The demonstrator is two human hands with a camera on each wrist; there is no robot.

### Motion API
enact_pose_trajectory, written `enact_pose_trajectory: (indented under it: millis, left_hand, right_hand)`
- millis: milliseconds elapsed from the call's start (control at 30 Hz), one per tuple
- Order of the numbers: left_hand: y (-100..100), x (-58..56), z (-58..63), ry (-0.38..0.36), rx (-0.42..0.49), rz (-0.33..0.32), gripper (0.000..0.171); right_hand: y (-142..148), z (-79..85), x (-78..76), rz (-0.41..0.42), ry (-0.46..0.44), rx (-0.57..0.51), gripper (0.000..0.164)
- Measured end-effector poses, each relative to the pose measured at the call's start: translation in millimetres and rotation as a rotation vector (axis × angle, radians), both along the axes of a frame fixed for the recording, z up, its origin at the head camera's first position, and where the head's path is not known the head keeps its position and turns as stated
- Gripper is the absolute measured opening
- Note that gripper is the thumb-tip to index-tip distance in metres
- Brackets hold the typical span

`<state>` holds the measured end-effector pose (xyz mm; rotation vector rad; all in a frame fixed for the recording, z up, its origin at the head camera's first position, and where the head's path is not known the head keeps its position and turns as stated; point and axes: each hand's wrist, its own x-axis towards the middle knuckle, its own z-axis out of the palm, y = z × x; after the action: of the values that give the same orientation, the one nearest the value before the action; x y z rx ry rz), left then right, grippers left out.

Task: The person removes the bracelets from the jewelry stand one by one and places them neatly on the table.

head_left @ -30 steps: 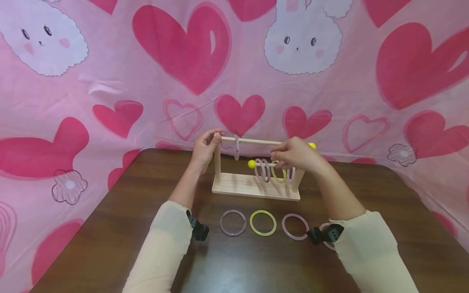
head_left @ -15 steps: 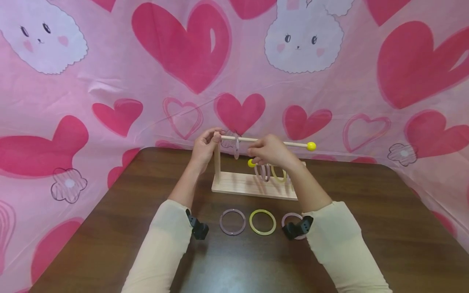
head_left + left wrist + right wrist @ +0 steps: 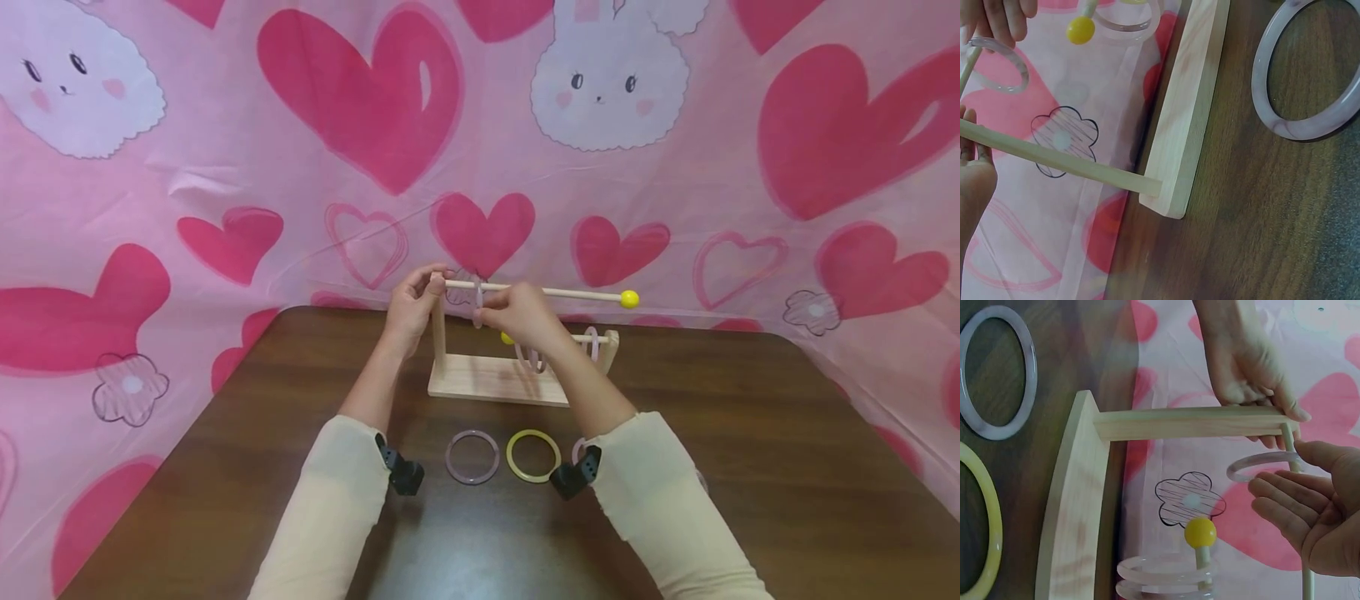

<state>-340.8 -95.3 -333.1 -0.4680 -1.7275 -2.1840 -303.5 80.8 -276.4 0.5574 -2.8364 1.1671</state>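
A wooden bangle stand (image 3: pixel 480 380) has two rods tipped with yellow balls. My left hand (image 3: pixel 408 312) grips the top of its left post, thumb in front and fingers behind. On the upper rod hangs a pale pink-purple bangle (image 3: pixel 1244 469). My right hand (image 3: pixel 521 315) is at this bangle, fingertips touching it; in the right wrist view its fingers (image 3: pixel 1291 500) look fairly straight, thumb apart from them. Translucent bangles (image 3: pixel 531 358) hang on the lower rod, partly hidden by my right wrist, with another bangle (image 3: pixel 593 343) near the right post.
In front of the stand lie a purple bangle (image 3: pixel 472 457) and a yellow bangle (image 3: pixel 533 479) on the brown table (image 3: pixel 300 467). A pink bangle (image 3: pixel 577 451) is mostly covered by my right wrist camera. Behind hangs a pink cloth (image 3: pixel 322 150) with hearts.
My right hand has moved left from the lower rod's bangles to the bangle on the upper rod. My left hand keeps its grip on the post.
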Motion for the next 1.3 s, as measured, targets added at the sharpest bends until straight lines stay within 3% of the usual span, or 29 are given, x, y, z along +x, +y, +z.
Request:
enact_pose_trajectory:
  millis: [267, 500, 1300]
  left_hand:
    - [0, 0.7, 0.1, 0.001, 0.009, 0.001, 0.045]
    - [1, -0.2, 1.3, 0.007, 0.01, 0.004, 0.044]
    - [0, 1.6, 0.5, 0.015, 0.007, -0.002, 0.05]
  right_hand:
    - [-4, -3.9, -0.8, -0.048, 0.088, -0.034, 0.015]
    - [-7, -4.7, 1.4, -0.09, 0.058, -0.136, 0.014]
    - [-3, -11.6, 6.9, -0.157, 0.069, -0.218, 0.02]
